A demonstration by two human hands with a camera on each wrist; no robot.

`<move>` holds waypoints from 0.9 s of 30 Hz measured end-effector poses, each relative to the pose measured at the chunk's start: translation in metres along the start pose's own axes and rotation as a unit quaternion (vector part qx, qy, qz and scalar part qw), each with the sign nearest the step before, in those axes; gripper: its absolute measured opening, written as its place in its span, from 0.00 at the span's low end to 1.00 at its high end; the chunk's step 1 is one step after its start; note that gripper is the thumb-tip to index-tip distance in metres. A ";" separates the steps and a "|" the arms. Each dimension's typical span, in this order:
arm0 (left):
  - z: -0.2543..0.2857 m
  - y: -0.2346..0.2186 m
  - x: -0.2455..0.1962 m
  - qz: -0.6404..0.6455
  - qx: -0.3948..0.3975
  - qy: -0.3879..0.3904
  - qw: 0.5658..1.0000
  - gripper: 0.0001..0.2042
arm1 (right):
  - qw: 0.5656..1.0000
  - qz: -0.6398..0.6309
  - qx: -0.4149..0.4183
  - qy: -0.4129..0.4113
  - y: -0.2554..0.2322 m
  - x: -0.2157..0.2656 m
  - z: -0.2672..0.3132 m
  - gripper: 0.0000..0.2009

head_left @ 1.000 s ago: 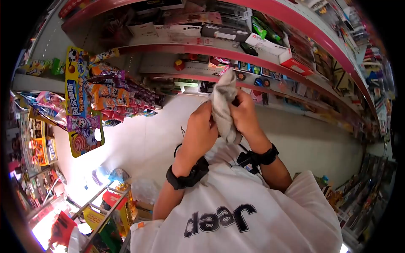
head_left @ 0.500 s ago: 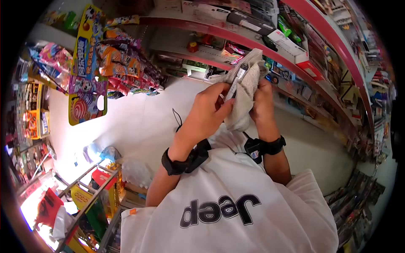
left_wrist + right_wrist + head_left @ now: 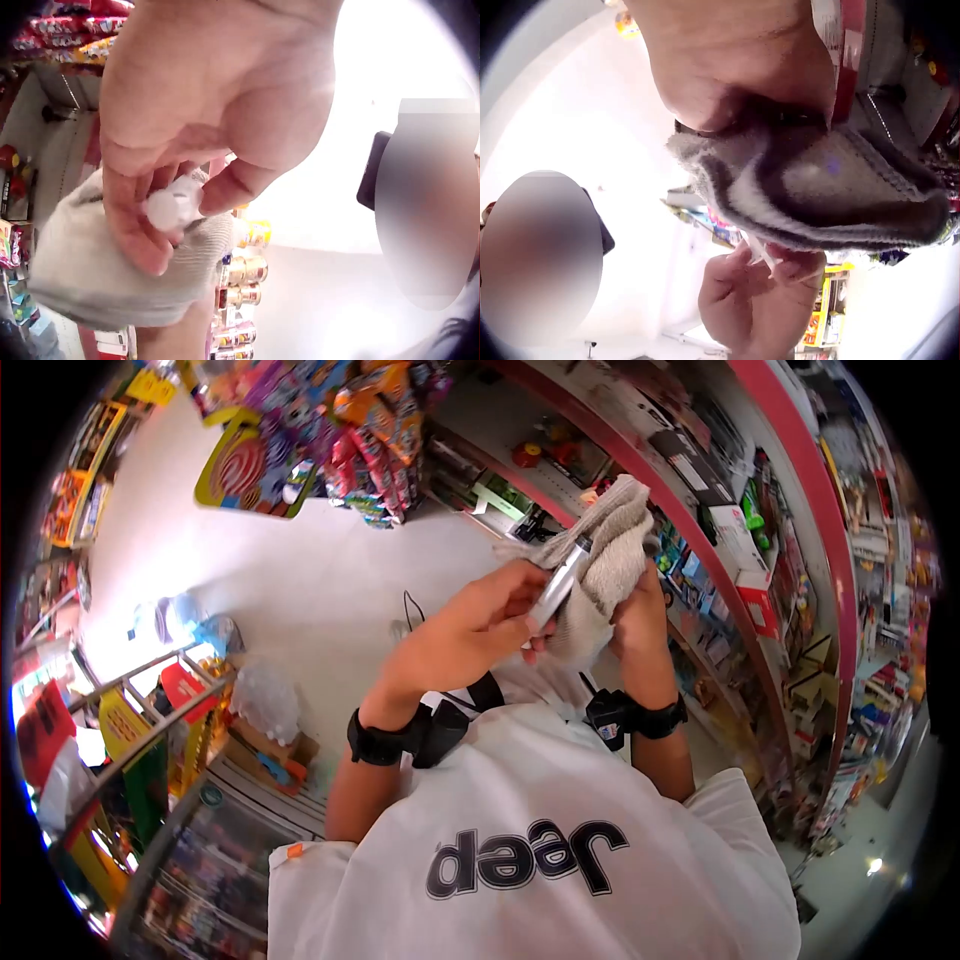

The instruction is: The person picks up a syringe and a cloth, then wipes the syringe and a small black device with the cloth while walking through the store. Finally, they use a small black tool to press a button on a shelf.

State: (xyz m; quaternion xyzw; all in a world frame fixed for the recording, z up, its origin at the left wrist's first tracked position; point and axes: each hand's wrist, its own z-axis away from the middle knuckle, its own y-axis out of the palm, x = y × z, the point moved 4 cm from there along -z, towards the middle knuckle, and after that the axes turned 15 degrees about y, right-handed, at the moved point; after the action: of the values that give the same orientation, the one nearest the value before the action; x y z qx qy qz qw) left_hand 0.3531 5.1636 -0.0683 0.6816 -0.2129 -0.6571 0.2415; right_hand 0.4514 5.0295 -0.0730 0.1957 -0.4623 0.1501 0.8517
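Note:
Held up in front of the chest, a slim white tube with a dark end (image 3: 562,585) is pinched between the thumb and fingers of my left hand (image 3: 470,628). In the left wrist view its round white end (image 3: 172,208) pokes out between the fingertips. My right hand (image 3: 642,625) grips a bunched grey knitted cloth (image 3: 618,565), which lies against the tube's far side. Seen from the right wrist, the folds of the cloth (image 3: 795,180) cover the right fingertips, and the left hand (image 3: 754,315) appears below them.
Shelves with pink-red edges (image 3: 690,530) and boxed goods run along the right. Bright candy packets (image 3: 375,455) hang at the upper left. A metal rack (image 3: 150,730), a clear plastic bag (image 3: 265,700) and a cardboard box (image 3: 285,755) stand at the lower left.
The white tube has come into fuller view beside the cloth as the left hand shifted left and down. Both hands still hold their things; the head view has turned, swinging the candy packets upward.

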 end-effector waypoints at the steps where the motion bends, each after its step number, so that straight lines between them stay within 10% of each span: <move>1: 0.007 -0.009 -0.003 0.005 -0.016 0.020 1.000 0.07 | 0.999 -0.031 0.034 0.015 0.008 -0.007 -0.004 0.11; 7: 0.071 -0.070 -0.034 -0.054 -0.175 0.123 0.975 0.12 | 0.951 -0.027 0.307 0.030 0.080 -0.008 -0.008 0.22; 11: 0.112 -0.093 -0.069 -0.153 -0.228 0.196 0.941 0.35 | 0.914 -0.157 0.362 0.093 0.104 -0.037 -0.005 0.28; 13: 0.134 -0.102 -0.072 -0.154 -0.228 0.180 0.944 0.34 | 0.929 -0.073 0.344 0.116 0.130 -0.042 0.002 0.30; 16: 0.172 -0.115 -0.086 -0.117 -0.333 0.185 0.917 0.18 | 0.823 -0.214 0.479 0.217 0.181 -0.058 0.002 0.30; 19: 0.209 -0.131 -0.113 -0.140 -0.437 0.246 0.854 0.14 | 0.895 -0.072 0.321 0.300 0.230 -0.055 0.002 0.25; 23: 0.224 -0.149 -0.182 -0.359 -0.388 0.332 0.781 0.13 | 0.868 0.072 0.448 0.204 0.302 -0.020 0.011 0.26; 25: 0.238 -0.164 -0.210 -0.736 -0.303 0.266 0.544 0.31 | 0.869 0.212 0.441 0.076 0.343 -0.003 0.018 0.29; 26: 0.243 -0.176 -0.221 -0.758 -0.354 0.175 0.519 0.27 | 0.858 0.277 0.432 0.004 0.360 0.005 0.018 0.31; 27: 0.238 -0.183 -0.237 -0.722 -0.376 0.264 0.517 0.16 | 0.834 0.339 0.429 -0.076 0.370 0.011 0.009 0.35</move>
State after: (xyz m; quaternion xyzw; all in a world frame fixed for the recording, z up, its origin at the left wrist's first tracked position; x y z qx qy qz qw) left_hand 0.1000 5.4411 0.0035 0.5886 0.6933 -0.4141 -0.0370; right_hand 0.2888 5.3514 0.0131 0.3836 -0.4521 0.5972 0.5402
